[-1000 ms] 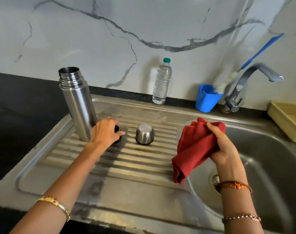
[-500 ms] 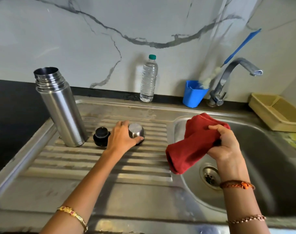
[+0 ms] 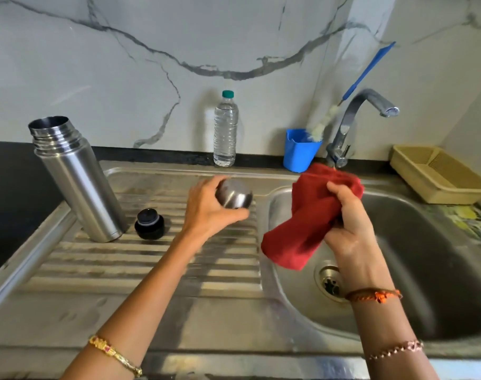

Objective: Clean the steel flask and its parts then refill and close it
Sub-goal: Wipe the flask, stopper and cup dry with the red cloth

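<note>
Two bare forearms in view, no sleeves visible on either; left hand carries no rings that can be made out; left forearm bears one gold-coloured chain bracelet with a small pink-red detail near its middle; right hand likewise shows no rings; right wrist bears a brown thread band with an orange knot or tassel; lower on the right forearm, a rose-gold-coloured link bracelet; no watch, no gloves.

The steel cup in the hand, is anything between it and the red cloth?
Nothing visible is. The left hand holds the cup up off the drainboard, and only open air lies between it and the cloth bunched in the right hand over the basin.
</note>
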Motion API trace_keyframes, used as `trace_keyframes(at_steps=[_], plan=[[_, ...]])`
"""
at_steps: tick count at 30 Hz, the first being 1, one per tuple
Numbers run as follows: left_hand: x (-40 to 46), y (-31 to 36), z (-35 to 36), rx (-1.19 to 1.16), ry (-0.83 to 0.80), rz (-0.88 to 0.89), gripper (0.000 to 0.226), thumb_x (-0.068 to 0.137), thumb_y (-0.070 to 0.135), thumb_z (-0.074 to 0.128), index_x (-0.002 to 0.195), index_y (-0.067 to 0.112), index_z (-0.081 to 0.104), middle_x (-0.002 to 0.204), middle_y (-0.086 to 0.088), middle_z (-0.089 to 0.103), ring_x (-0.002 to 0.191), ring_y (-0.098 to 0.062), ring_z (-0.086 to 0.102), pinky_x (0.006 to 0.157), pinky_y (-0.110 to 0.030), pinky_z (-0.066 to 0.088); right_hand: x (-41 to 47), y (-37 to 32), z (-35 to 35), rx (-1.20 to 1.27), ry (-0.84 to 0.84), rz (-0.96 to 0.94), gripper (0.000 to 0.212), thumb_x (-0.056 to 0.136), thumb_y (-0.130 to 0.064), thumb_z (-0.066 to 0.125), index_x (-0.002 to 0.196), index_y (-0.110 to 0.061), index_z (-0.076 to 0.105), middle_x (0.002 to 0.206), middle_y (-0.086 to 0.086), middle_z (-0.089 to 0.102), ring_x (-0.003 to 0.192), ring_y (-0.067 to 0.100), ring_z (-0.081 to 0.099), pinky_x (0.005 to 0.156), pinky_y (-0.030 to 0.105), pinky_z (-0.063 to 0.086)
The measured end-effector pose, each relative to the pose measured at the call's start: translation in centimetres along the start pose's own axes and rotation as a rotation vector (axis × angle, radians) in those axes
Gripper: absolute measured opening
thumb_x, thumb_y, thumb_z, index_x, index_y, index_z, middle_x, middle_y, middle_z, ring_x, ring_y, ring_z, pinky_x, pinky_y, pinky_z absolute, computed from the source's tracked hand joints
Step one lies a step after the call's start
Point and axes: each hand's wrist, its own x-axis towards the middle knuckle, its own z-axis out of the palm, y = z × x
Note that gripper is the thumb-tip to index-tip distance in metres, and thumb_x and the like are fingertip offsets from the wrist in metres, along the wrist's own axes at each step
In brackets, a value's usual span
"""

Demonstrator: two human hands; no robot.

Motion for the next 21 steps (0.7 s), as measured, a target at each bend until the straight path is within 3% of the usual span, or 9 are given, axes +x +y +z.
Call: trace_keyframes(at_steps=[3, 5, 8, 11, 13, 15, 18, 19, 21], plan=[[-1.1, 4.3, 0.6, -0.124, -0.12, 0.155, 0.074, 0.042, 0.034, 0.083, 0.112, 0.027, 0.06, 0.105, 0.003, 0.062, 0.09, -0.007, 0.058, 0.079, -0.015, 0.046, -0.6, -0.5, 0.7, -0.099, -0.062, -0.185, 0.006, 0.086, -0.014, 0.06, 0.09, -0.013, 0.065, 0.081, 0.007, 0.068, 0.07, 0.014, 0.065, 0.071, 0.032, 0.055], [-1.8, 5.9, 1.3, -0.247, -0.151, 0.186, 0.08, 0.042, 0.032, 0.086, 0.117, 0.027, 0.058, 0.099, 0.009, 0.063, 0.083, 0.004, 0.057, 0.075, -0.006, 0.043, -1.3, 0.3, 0.8, -0.159, -0.157, -0.275, 0.016, 0.089, -0.007, 0.055, 0.08, -0.015, 0.065, 0.078, 0.005, 0.069, 0.07, 0.014, 0.066, 0.078, 0.033, 0.055], [-3.0, 7.5, 4.0, -0.548, -0.053, 0.114, 0.087, 0.036, 0.038, 0.085, 0.117, 0.032, 0.053, 0.096, 0.011, 0.062, 0.087, 0.0, 0.061, 0.081, -0.014, 0.048, -1.4, 0.6, -1.0, -0.09, -0.267, -0.28, 0.02, 0.093, -0.008, 0.049, 0.086, -0.011, 0.068, 0.09, 0.01, 0.071, 0.082, 0.02, 0.068, 0.079, 0.036, 0.055], [-5.1, 9.1, 7.4, -0.69, 0.043, 0.112, 0.073, 0.04, 0.044, 0.082, 0.106, 0.036, 0.054, 0.1, 0.01, 0.064, 0.093, -0.003, 0.062, 0.08, -0.018, 0.048, -0.1, 0.3, -3.3, 0.038, -0.246, -0.152, 0.024, 0.092, -0.018, 0.051, 0.106, -0.005, 0.066, 0.106, 0.016, 0.068, 0.105, 0.028, 0.062, 0.099, 0.042, 0.046], [-5.6, 10.1, 8.8, -0.626, 0.031, 0.144, 0.066, 0.04, 0.049, 0.08, 0.099, 0.037, 0.055, 0.099, 0.013, 0.065, 0.093, -0.002, 0.062, 0.079, -0.017, 0.047, 0.5, 0.0, -4.8, 0.092, -0.264, -0.062, 0.044, 0.087, -0.033, 0.054, 0.12, -0.005, 0.06, 0.119, 0.017, 0.063, 0.116, 0.028, 0.057, 0.106, 0.042, 0.04], [-5.0, 10.9, 9.4, -0.442, -0.083, 0.178, 0.071, 0.034, 0.059, 0.077, 0.098, 0.038, 0.055, 0.1, 0.014, 0.065, 0.094, 0.0, 0.06, 0.081, -0.017, 0.048, 0.7, -0.4, -6.4, 0.104, -0.289, -0.009, 0.062, 0.078, -0.045, 0.057, 0.126, -0.006, 0.056, 0.125, 0.017, 0.06, 0.118, 0.027, 0.056, 0.105, 0.04, 0.041], [-4.2, 11.4, 10.4, -0.269, -0.248, 0.247, 0.103, 0.022, 0.073, 0.072, 0.114, 0.032, 0.051, 0.115, 0.013, 0.059, 0.108, -0.001, 0.055, 0.094, -0.021, 0.044, 0.8, -0.6, -8.3, 0.189, -0.363, 0.093, 0.075, 0.062, -0.039, 0.078, 0.124, -0.004, 0.057, 0.11, 0.016, 0.065, 0.1, 0.025, 0.065, 0.087, 0.035, 0.054], [-4.4, 11.4, 10.8, -0.268, -0.242, 0.265, 0.112, 0.021, 0.08, 0.068, 0.119, 0.03, 0.047, 0.12, 0.013, 0.054, 0.112, -0.003, 0.052, 0.097, -0.02, 0.041, 1.1, -0.5, -8.7, 0.22, -0.38, 0.117, 0.077, 0.056, -0.036, 0.083, 0.122, -0.005, 0.058, 0.107, 0.016, 0.066, 0.096, 0.025, 0.066, 0.085, 0.036, 0.055], [-5.3, 11.4, 11.7, -0.332, -0.103, 0.242, 0.101, 0.03, 0.081, 0.067, 0.116, 0.034, 0.044, 0.122, 0.01, 0.051, 0.113, -0.007, 0.051, 0.095, -0.02, 0.04, 1.8, -0.3, -9.4, 0.264, -0.366, 0.126, 0.077, 0.055, -0.036, 0.082, 0.123, -0.007, 0.057, 0.111, 0.018, 0.065, 0.1, 0.027, 0.065, 0.093, 0.04, 0.05]])
